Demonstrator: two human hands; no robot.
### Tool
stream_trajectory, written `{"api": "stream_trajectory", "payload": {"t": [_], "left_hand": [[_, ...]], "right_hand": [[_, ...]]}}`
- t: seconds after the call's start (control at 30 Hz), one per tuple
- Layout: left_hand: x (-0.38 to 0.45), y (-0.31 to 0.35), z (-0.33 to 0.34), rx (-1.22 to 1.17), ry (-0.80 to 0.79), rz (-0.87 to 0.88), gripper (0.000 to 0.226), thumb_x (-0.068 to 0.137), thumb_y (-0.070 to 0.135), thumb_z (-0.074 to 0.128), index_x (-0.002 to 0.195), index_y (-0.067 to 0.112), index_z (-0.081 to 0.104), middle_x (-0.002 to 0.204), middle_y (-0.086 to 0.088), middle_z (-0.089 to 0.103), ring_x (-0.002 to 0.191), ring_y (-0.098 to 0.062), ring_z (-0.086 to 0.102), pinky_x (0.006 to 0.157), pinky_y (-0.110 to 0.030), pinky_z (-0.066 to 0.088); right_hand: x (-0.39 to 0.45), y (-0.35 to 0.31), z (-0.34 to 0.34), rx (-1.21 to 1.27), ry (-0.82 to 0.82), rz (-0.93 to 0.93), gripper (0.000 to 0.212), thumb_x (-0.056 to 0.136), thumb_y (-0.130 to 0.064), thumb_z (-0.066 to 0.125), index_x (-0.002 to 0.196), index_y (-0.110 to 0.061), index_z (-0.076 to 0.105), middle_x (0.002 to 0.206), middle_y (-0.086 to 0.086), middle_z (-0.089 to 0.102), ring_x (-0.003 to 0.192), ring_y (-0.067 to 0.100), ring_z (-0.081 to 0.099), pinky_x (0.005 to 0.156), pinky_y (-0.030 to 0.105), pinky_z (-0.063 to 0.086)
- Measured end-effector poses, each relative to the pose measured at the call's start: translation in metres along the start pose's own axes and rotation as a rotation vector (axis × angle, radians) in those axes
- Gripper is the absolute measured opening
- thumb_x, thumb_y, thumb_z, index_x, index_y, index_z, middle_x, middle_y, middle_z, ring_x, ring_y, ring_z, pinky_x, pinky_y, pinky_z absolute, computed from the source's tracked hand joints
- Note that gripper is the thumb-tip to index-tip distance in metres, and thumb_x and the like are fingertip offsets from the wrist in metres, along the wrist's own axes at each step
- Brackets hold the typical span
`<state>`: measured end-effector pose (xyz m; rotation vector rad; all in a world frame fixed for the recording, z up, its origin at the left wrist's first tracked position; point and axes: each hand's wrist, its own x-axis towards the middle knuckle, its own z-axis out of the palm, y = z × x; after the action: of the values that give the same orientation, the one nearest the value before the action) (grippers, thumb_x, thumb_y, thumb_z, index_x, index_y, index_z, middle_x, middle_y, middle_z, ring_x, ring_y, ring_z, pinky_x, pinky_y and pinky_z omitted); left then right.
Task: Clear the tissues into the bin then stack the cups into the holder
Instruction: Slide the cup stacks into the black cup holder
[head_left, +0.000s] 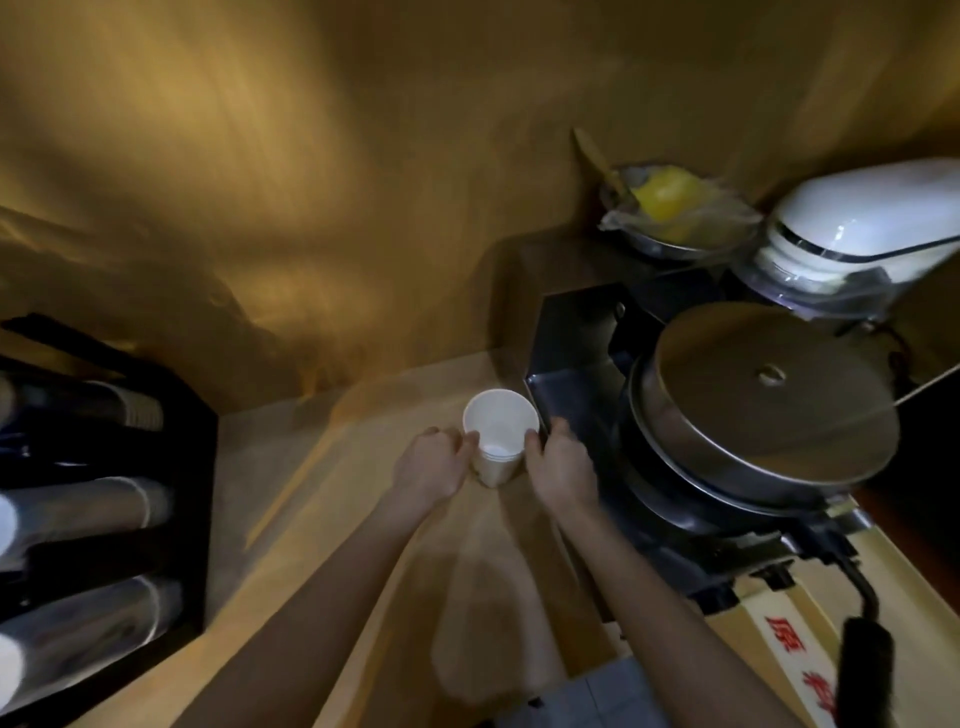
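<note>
White paper cups (500, 441), nested, stood on the worktop (363, 499), grasped between left hand (434, 462) and right hand (561, 467) fingers, touching the steel machine (571, 395) beside them.

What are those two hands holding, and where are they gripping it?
A stack of white paper cups, upright on the counter. The left hand and right hand press its opposite sides, just under the rim.
</note>
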<state>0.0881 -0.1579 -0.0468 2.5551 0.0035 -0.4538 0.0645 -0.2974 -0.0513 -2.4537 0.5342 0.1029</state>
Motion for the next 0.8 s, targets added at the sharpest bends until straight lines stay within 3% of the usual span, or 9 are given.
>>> {"api": "stream_trajectory", "payload": {"t": [0.23,0.33,0.4,0.47,0.53,0.57,0.63,0.7,0.8], "left_hand": [[-0.004,-0.007,-0.002,-0.281,-0.013,-0.042,0.047,0.095,0.036,0.034,0.090,0.002,0.066,0.100,-0.022,0.068,0.092,-0.035,0.060,0.078,-0.034,0.044],[-0.014,-0.012,-0.011,-0.623,0.009,-0.240,0.065,0.093,0.052,0.024,0.083,0.003,0.066,0.085,-0.018,0.067,0.070,-0.025,0.059,0.063,-0.028,0.041],[-0.020,-0.022,-0.022,-0.831,-0.055,-0.371,0.078,0.087,0.064,0.019,0.079,0.002,0.066,0.079,-0.016,0.067,0.069,-0.024,0.060,0.064,-0.028,0.042],[-0.026,-0.036,-0.036,-1.064,-0.220,-0.445,0.087,0.078,0.075,0.020,0.081,0.001,0.065,0.079,-0.016,0.068,0.073,-0.027,0.065,0.067,-0.032,0.047],[-0.034,-0.050,-0.047,-1.198,-0.380,-0.437,0.092,0.069,0.080,0.028,0.093,-0.001,0.064,0.082,-0.016,0.071,0.073,-0.028,0.069,0.066,-0.030,0.052],[-0.039,-0.057,-0.051,-1.231,-0.412,-0.422,0.091,0.067,0.080,0.033,0.100,0.000,0.063,0.085,-0.016,0.071,0.072,-0.027,0.071,0.063,-0.028,0.055],[-0.049,-0.068,-0.058,-1.265,-0.393,-0.395,0.082,0.068,0.074,0.043,0.108,0.005,0.060,0.089,-0.015,0.072,0.072,-0.025,0.073,0.057,-0.025,0.058],[-0.063,-0.080,-0.062,-1.290,-0.312,-0.360,0.070,0.068,0.068,0.050,0.109,0.012,0.059,0.090,-0.013,0.073,0.073,-0.024,0.073,0.057,-0.025,0.059],[-0.085,-0.099,-0.069,-1.272,-0.128,-0.256,0.056,0.067,0.052,0.067,0.107,0.014,0.060,0.094,-0.009,0.071,0.075,-0.017,0.073,0.062,-0.023,0.060]], "right_hand": [[0.003,-0.006,0.001,0.360,-0.066,0.005,0.026,0.091,-0.015,0.044,0.110,-0.003,0.055,0.109,0.023,0.065,0.099,0.035,0.061,0.086,0.043,0.051],[-0.001,-0.017,-0.001,0.396,-0.070,-0.091,0.028,0.091,-0.018,0.044,0.116,-0.009,0.053,0.108,0.018,0.066,0.095,0.033,0.063,0.086,0.047,0.053],[-0.010,-0.025,-0.001,0.412,-0.084,-0.170,0.028,0.093,-0.019,0.043,0.119,-0.013,0.050,0.105,0.013,0.066,0.092,0.031,0.064,0.084,0.046,0.053],[-0.024,-0.031,0.001,0.462,-0.117,-0.255,0.028,0.094,-0.017,0.043,0.121,-0.013,0.047,0.100,0.006,0.064,0.090,0.026,0.062,0.080,0.039,0.051],[-0.038,-0.037,0.004,0.495,-0.153,-0.348,0.029,0.094,-0.016,0.045,0.123,-0.014,0.045,0.096,-0.002,0.061,0.085,0.015,0.060,0.074,0.021,0.048],[-0.045,-0.039,0.007,0.491,-0.171,-0.389,0.030,0.094,-0.017,0.045,0.124,-0.015,0.045,0.094,-0.005,0.060,0.081,0.007,0.059,0.069,0.010,0.044],[-0.056,-0.043,0.014,0.489,-0.217,-0.429,0.030,0.094,-0.019,0.045,0.124,-0.019,0.045,0.088,-0.013,0.059,0.077,-0.004,0.058,0.064,0.004,0.041],[-0.064,-0.048,0.019,0.519,-0.277,-0.424,0.029,0.094,-0.020,0.046,0.122,-0.027,0.046,0.089,-0.019,0.060,0.081,-0.007,0.059,0.070,0.009,0.045],[-0.076,-0.059,0.026,0.562,-0.329,-0.401,0.027,0.090,-0.026,0.045,0.115,-0.032,0.051,0.097,-0.013,0.064,0.095,0.010,0.062,0.088,0.038,0.051]]}}
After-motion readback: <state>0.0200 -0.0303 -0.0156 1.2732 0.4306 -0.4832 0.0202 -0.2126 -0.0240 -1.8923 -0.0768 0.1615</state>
